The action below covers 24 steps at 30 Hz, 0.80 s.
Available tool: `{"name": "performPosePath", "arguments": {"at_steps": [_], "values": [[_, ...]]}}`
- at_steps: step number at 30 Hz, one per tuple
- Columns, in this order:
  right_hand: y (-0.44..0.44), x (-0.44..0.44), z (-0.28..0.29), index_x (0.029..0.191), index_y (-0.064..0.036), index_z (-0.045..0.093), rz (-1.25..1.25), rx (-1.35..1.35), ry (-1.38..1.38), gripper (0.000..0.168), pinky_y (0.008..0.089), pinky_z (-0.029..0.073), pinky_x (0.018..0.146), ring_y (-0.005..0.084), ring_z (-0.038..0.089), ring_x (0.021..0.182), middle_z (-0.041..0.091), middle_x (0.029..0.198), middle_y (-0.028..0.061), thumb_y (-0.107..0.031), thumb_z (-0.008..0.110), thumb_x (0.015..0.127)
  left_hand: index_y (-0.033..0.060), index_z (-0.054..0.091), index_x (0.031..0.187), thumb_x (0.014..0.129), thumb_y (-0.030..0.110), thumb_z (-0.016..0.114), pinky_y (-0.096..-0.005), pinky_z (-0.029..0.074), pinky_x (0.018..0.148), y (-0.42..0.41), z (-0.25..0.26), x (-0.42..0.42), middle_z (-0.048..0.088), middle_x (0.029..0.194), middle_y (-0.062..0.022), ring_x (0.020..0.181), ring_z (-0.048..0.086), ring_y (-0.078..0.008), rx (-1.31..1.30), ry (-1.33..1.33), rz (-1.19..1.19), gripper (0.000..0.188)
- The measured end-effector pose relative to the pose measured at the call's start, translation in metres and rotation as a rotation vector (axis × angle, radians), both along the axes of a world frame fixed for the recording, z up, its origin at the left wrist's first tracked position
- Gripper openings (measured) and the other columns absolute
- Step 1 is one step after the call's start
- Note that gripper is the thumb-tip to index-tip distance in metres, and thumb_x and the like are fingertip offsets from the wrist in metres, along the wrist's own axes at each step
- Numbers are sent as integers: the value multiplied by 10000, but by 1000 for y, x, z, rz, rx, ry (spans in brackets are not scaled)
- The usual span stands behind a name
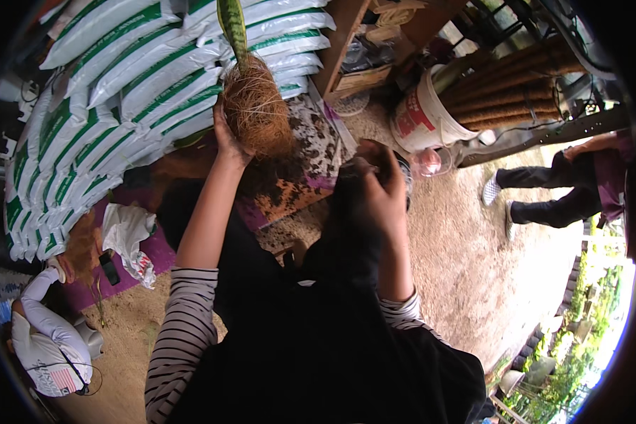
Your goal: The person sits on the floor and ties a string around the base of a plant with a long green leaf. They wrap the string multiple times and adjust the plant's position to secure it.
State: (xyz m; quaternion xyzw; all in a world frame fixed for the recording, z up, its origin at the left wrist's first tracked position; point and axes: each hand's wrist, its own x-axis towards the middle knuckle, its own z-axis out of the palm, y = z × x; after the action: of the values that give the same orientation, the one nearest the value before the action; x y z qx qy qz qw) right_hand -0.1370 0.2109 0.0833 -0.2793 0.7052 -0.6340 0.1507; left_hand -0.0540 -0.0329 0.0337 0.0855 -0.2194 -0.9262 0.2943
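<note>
My left hand [229,139] holds a root ball wrapped in brown coconut fibre [257,108] from its left side and underneath. Thin pale strands cross the fibre. From its top rises the yellow-edged green leaf of a snake plant [232,26]. Off to the right, above my knee, is my right hand [384,183], with its fingers bent and blurred. Whether something thin lies between those fingers cannot be made out. Below the ball, dark soil covers part of a purple and orange sheet [281,204].
White and green sacks [153,79] are stacked ahead and left. A white bucket [418,114] stands right, beside bundled coir poles [509,100]. A plastic cup [429,161] is near it. A phone [109,268] and plastic bag [127,233] lie left. Two people [53,339] [567,185] are nearby.
</note>
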Motion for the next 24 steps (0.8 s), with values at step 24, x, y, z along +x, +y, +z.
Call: {"name": "performPosePath", "arguments": {"at_steps": [24], "values": [[248, -54, -202, 1345, -63, 242, -292, 198, -484, 795, 359, 419, 915, 277, 466, 1090, 436, 1207, 159, -21, 649, 664, 56, 484, 1206, 897, 308, 499, -376, 424, 895, -25, 26, 61, 542, 1151, -128, 1043, 530, -221, -801, -733, -178, 399]]}}
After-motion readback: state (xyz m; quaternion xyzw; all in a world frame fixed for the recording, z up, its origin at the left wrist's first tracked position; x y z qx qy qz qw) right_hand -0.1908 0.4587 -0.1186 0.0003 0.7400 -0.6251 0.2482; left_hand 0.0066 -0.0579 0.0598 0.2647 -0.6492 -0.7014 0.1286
